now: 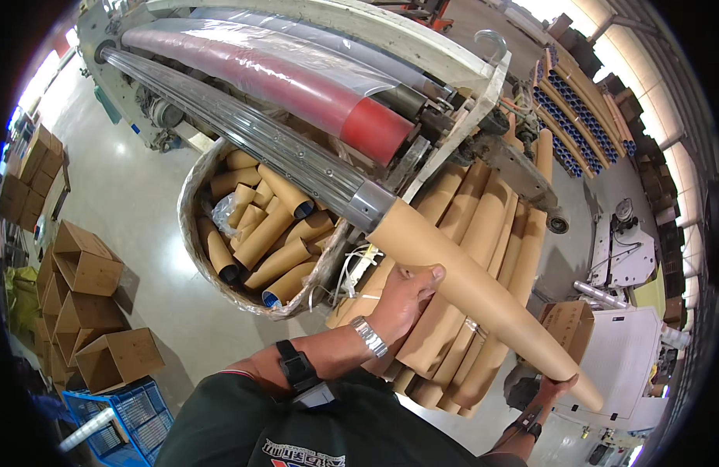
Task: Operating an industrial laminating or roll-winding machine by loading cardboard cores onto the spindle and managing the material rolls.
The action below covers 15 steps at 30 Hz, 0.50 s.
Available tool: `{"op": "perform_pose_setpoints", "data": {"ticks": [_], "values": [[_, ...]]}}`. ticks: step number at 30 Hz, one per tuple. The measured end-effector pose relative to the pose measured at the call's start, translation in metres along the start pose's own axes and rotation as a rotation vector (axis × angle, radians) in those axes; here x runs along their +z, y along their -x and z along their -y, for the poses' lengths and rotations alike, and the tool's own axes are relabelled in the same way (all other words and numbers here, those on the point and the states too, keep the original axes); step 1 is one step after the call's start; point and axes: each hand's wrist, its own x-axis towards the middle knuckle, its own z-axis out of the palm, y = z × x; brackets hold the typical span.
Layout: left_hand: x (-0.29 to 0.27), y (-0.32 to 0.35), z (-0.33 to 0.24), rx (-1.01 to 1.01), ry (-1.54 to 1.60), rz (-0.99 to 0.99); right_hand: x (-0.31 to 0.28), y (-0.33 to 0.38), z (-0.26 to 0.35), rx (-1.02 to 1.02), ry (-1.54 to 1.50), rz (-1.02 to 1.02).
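Brown cardboard boxes with open tops (87, 261) stand far to the left of the left hand's (398, 311) fingers. Nearer those fingers, also leftward, a round white woven-plastic bin (187, 226) holds short tan cardboard tubes (266, 233). Up and left of the fingers, a long ribbed silver metal shaft (254, 138) runs down toward them; beyond its near end lies a glossy red roll (375, 128).

The left thumb lies against the near side of a long, smooth tan cardboard tube (492, 300); the other left fingers are hidden, so I cannot tell how tightly they close. The tube passes just above and right of them, its long axis slanting from upper left to lower right, roughly continuing the shaft's line. Its upper end meets the shaft's end; whether it overlaps is unclear. The left hand is nearer that meeting point.

Below the tube, between the hands, lie stacked long tan tubes (433, 335). Farthest right, the right hand (559, 387) is clamped around the tube near its lower end.
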Motion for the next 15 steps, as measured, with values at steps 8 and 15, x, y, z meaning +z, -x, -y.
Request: {"op": "perform_pose_setpoints", "data": {"ticks": [8, 15], "values": [[-0.006, 0.003, -0.044, 0.122, -0.152, -0.193, 0.014, 0.011, 0.022, 0.223, -0.114, 0.275], [-0.103, 0.015, -0.161, 0.093, -0.203, 0.004, 0.148, 0.13, 0.07, 0.227, -0.46, 0.391]]}}
